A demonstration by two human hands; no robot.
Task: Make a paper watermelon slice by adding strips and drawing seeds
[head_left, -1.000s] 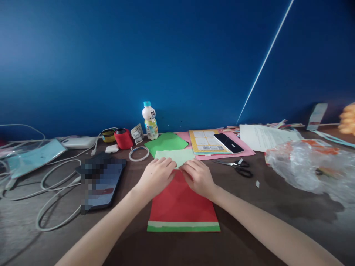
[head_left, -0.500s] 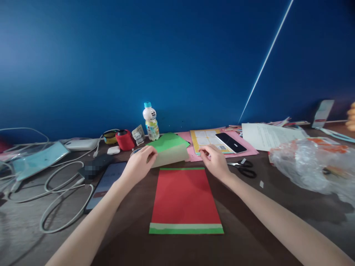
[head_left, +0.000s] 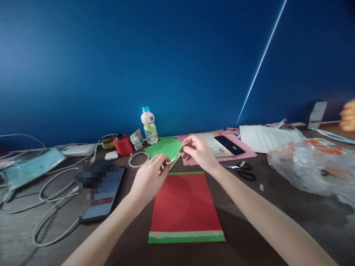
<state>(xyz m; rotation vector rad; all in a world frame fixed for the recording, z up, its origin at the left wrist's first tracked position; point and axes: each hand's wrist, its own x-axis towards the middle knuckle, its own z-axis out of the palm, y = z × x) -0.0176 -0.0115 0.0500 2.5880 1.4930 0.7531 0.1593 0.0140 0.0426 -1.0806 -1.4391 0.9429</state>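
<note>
A red sheet of paper with pale and green strips along its near and far edges lies flat on the dark table. Just beyond it, my left hand and my right hand both pinch a pale green sheet, lifted off the table and held nearly edge-on. Behind the pale sheet lies a darker green sheet.
A phone and white cables lie at the left. A bottle, red cup and tape ring stand behind. At the right lie scissors, a second phone on papers, and a plastic bag.
The pale green sheet has been lifted off the red sheet's far end, carried toward the back, and is now pinched in both hands above the table.
</note>
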